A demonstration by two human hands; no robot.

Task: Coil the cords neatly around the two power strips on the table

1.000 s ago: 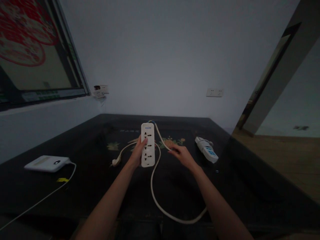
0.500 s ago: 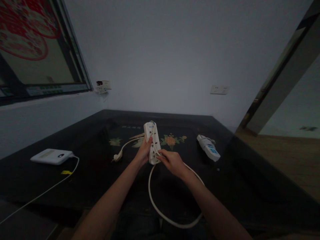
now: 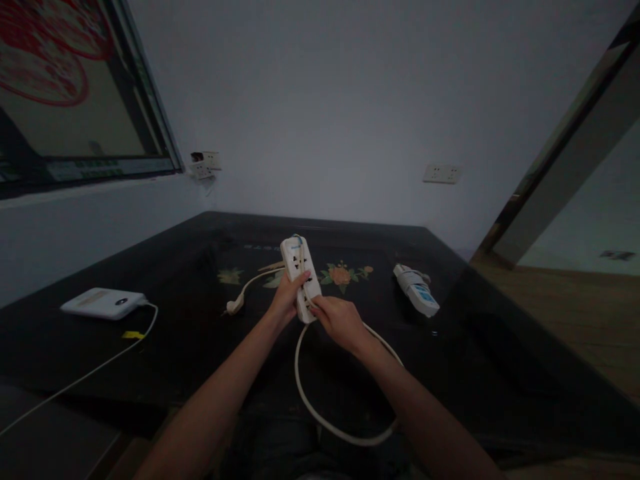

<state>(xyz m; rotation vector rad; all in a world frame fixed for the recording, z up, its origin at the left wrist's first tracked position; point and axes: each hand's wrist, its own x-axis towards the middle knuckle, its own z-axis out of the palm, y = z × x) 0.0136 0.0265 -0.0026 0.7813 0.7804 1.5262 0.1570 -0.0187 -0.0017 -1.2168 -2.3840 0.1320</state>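
A white power strip is held tilted above the dark table, its sockets facing me. My left hand is closed around its left side, thumb across the front over a stretch of cord. My right hand pinches the white cord against the strip's lower end. From there the cord hangs in a wide loop below my right wrist. Another length runs out to the left and ends in a plug on the table.
On the right lies a second power strip with its cord wound round it. A white power bank with a thin cable rests at the left, near a yellow tag. Wall sockets are behind the table.
My left thumb now lies further across the strip's face, over the cord. The strip has tilted more, its top leaning left. The view has shifted slightly.
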